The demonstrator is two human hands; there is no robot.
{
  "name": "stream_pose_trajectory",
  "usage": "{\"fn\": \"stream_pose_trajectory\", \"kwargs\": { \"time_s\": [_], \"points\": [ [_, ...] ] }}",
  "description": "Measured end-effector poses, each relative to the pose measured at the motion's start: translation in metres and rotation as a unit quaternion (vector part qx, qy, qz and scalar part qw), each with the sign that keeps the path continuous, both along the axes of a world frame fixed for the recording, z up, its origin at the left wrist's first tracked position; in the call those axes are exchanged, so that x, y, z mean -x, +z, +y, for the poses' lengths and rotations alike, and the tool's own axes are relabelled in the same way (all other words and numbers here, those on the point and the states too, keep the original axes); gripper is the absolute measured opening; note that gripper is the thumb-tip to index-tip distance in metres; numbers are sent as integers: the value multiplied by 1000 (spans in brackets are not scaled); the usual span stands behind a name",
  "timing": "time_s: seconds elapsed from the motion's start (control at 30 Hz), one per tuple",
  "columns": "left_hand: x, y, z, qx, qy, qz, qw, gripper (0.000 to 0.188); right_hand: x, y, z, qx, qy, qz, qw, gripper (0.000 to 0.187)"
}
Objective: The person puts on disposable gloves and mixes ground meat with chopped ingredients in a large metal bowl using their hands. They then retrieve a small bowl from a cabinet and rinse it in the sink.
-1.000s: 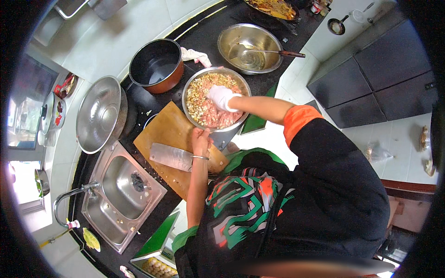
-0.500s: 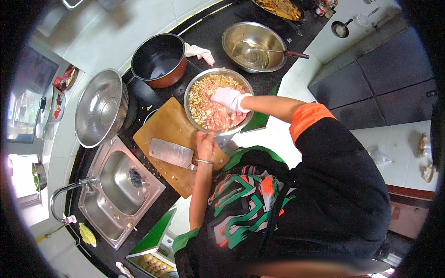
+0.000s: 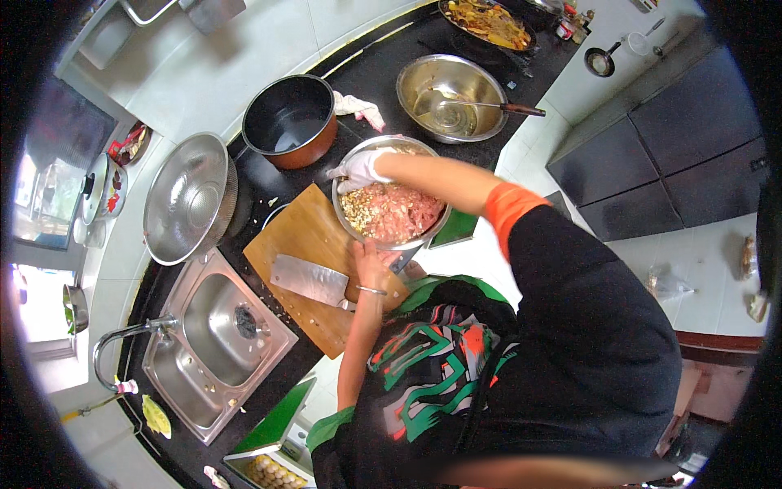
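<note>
A steel bowl (image 3: pixel 441 231) holds pink minced meat (image 3: pixel 405 213) with pale chopped bits (image 3: pixel 362 205) mostly at its left. My right hand (image 3: pixel 358 169), in a white glove, reaches across to the bowl's far left inner wall. Its fingers point down toward the filling, and their grip is hard to make out. At the near rim, my bare left hand (image 3: pixel 372 262) grips the bowl from outside. Beneath that wrist lies a wooden cutting board (image 3: pixel 281 232), with a broad cleaver (image 3: pixel 309 280) flat on it.
Behind the bowl stand a deep brown pot (image 3: pixel 314 145), a white cloth (image 3: pixel 358 107) and a steel basin (image 3: pixel 486 130) with a wooden-handled ladle (image 3: pixel 521 109). A colander (image 3: pixel 187 196) leans beyond the double sink (image 3: pixel 220 326) at left. A pan of food (image 3: pixel 489 23) sits at the back.
My right hand has moved from the bowl's middle to its far left side, with the arm now across the bowl. My left hand stays at the near rim. The whole view has shifted slightly.
</note>
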State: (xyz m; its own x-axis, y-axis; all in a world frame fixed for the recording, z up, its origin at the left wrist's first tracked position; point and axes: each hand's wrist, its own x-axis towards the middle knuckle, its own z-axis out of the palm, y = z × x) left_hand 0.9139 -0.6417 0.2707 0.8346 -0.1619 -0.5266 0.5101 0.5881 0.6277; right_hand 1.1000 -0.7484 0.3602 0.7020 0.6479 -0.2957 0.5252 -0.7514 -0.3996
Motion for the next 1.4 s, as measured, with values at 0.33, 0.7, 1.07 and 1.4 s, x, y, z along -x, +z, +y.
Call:
{"fn": "stream_pose_trajectory", "kwargs": {
  "time_s": [0.33, 0.7, 1.07, 1.4],
  "points": [
    [2, 8, -7, -8, 30, 5, 999, 16, 38, -38, -42, 63, 52, -142, 987, 24],
    [-1, 11, -6, -12, 39, 0, 999, 17, -16, -22, 7, 118, 45, 25, 992, 26],
    [2, 2, -7, -22, 75, -21, 997, 15, 55, 13, -62, -38, 208, -239, 948, 25],
    [2, 18, -9, -31, 69, -7, 997, 17, 58, -45, -47, 22, -43, -168, 985, 17]
  ]
}}
